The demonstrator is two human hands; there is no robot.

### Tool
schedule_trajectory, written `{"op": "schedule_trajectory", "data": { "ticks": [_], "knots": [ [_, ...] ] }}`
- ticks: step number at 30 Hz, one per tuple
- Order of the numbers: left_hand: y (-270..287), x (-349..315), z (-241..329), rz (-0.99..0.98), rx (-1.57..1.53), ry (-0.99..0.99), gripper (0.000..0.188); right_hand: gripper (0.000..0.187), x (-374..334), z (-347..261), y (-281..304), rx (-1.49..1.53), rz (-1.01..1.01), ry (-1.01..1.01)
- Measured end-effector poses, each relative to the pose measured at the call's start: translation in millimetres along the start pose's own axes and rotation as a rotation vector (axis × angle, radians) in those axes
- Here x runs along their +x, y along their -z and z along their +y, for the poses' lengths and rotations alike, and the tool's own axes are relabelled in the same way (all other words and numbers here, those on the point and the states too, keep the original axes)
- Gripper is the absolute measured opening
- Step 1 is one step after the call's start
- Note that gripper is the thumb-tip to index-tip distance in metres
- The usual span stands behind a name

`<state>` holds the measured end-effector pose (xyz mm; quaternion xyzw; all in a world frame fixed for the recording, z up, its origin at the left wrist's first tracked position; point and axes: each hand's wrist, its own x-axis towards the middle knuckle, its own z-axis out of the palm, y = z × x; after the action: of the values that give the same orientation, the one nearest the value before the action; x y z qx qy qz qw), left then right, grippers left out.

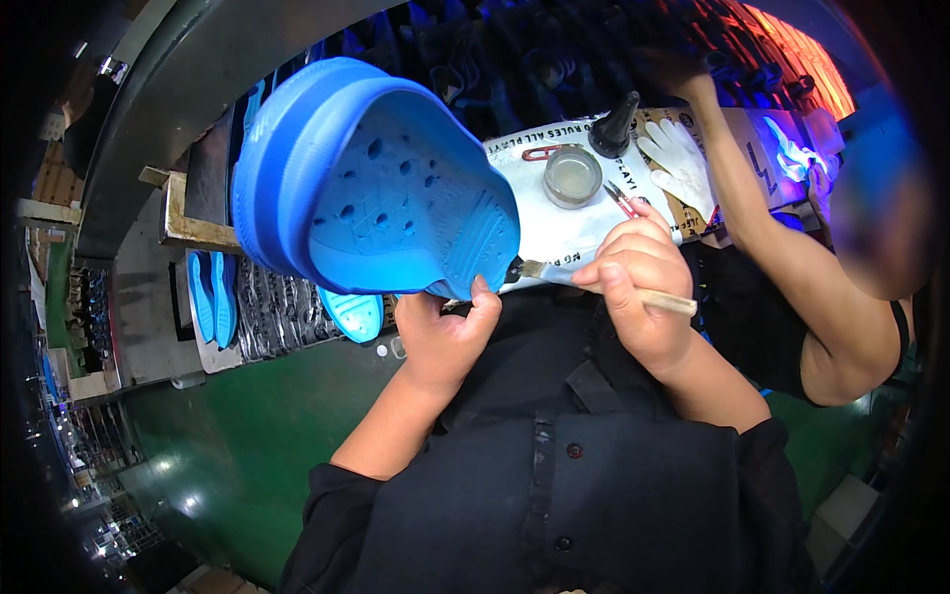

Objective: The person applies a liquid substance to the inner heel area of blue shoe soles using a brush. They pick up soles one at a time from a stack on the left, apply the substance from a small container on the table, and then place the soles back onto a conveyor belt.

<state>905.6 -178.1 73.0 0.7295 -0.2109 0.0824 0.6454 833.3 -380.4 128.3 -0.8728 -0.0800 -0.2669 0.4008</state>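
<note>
My left hand [445, 332] grips the edge of a large blue foam clog [282, 178], thumb on the near rim and the other fingers hidden beneath it. The clog is tilted so that its inside, dotted with holes, faces up and right. In my right hand [641, 287] is a brush [665, 301] with a pale wooden handle, pinched between thumb and fingers. Its bristles point left, close to the clog's right edge; whether they touch it I cannot tell. Beyond the brush stands a round glass jar [572, 176] of cloudy liquid.
Red-handled tweezers [623, 200], a black cone-shaped bottle [616, 127] and white gloves [677, 163] lie or stand on the covered bench. Blue soles [351, 313] rest at the left. A co-worker's arm [762, 213] reaches across at the right, near a glowing blue-lit piece [792, 153].
</note>
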Motion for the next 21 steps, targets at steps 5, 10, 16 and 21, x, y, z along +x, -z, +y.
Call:
{"op": "schedule_trajectory", "data": {
  "ticks": [5,10,16,21],
  "knots": [
    [0.2,-1.0,-5.0,-0.016,-0.02,-0.053,0.03,0.019,2.8,-1.2,1.5,0.072,0.061,-0.029],
    [-0.6,-1.4,-0.8,-0.007,-0.016,-0.069,0.03,0.019,5.6,-1.9,-4.3,0.01,-0.003,0.036],
    [-1.1,-2.2,-4.1,-0.03,-0.011,-0.115,0.032,0.017,-1.2,4.5,2.3,-0.003,0.077,-0.048],
    [-3.1,-1.0,-2.9,-0.028,0.016,-0.15,0.032,0.017,3.1,-1.2,-1.4,0.009,-0.014,0.067]
  ]
}}
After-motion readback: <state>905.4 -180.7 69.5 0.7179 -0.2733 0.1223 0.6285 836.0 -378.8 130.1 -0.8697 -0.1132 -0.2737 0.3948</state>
